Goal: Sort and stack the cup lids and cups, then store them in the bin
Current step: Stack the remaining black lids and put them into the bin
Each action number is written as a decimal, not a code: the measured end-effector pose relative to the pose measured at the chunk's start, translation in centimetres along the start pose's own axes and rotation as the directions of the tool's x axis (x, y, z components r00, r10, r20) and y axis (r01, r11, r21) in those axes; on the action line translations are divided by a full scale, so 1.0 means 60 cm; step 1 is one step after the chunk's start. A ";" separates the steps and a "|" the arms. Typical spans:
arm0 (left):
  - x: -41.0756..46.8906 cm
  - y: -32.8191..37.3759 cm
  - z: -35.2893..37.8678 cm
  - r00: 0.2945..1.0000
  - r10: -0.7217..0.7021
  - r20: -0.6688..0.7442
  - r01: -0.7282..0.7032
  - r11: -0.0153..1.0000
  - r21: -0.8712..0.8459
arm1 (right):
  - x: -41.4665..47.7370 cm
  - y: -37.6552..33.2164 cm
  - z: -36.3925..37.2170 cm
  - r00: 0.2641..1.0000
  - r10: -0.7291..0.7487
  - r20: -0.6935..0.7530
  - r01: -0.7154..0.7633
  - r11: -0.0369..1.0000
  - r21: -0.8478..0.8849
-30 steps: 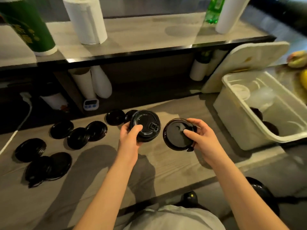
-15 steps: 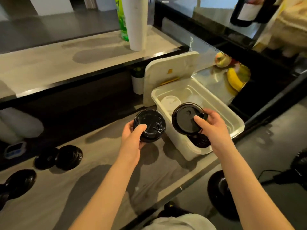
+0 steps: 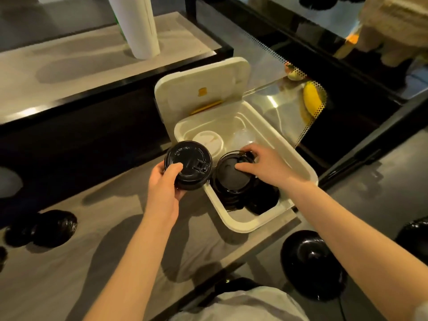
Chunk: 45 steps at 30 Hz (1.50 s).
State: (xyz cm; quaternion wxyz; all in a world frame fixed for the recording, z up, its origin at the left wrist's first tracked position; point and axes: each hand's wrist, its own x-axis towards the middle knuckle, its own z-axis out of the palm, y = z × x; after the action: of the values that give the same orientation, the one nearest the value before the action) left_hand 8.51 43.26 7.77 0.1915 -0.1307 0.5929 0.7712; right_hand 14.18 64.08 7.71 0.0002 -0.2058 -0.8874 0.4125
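My left hand (image 3: pixel 165 181) grips a small stack of black cup lids (image 3: pixel 188 164) just left of the white bin (image 3: pixel 298 163). My right hand (image 3: pixel 261 165) holds another black lid (image 3: pixel 228 174) inside the bin's near end, on top of a pile of black lids (image 3: pixel 254 200). A white lid (image 3: pixel 207 141) and clear lids (image 3: pixel 243 137) lie at the bin's far end. More black lids (image 3: pixel 54 224) rest on the counter at the far left.
The bin's white cover (image 3: pixel 201 89) leans upright behind it. A white roll (image 3: pixel 139 26) stands on the raised shelf. A banana (image 3: pixel 311 101) lies behind a glass panel at the right. A black stool seat (image 3: pixel 310 262) sits below the counter edge.
My view swung right toward the bin. My right hand lowered its black lid into the bin's near end onto the black pile. My left hand stayed beside the bin with its stack.
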 end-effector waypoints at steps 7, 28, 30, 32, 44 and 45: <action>0.000 0.002 -0.003 1.000 0.025 -0.019 -0.026 0.999 -0.032 | 0.024 -0.003 0.043 0.999 -0.022 0.042 0.033 0.963 -0.268; -0.022 0.037 0.052 0.983 0.059 0.172 -0.097 0.971 0.218 | -0.013 -0.071 -0.081 0.990 -0.142 0.025 0.134 0.968 0.214; -0.025 0.042 0.075 0.962 0.038 0.271 -0.120 0.949 0.290 | -0.017 -0.071 -0.108 0.955 -0.154 0.253 0.094 0.968 0.234; -0.026 0.045 0.095 0.923 0.009 0.384 -0.151 0.928 0.341 | -0.016 -0.059 -0.121 0.919 -0.127 0.372 0.059 0.980 0.188; 0.018 0.018 0.137 0.828 -0.072 0.556 -0.280 0.807 0.521 | -0.012 0.013 -0.161 0.917 0.019 0.399 -0.140 0.951 0.276; 0.028 0.012 0.132 0.821 -0.002 0.571 -0.421 0.673 0.608 | -0.012 0.013 -0.163 0.907 0.037 0.419 -0.142 0.964 0.223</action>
State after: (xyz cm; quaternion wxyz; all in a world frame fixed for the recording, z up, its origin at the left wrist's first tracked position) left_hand 6.86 50.99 9.78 0.2876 0.2421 0.7783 0.5029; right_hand 16.75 71.40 13.71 -0.1795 -0.1537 -0.7982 0.5541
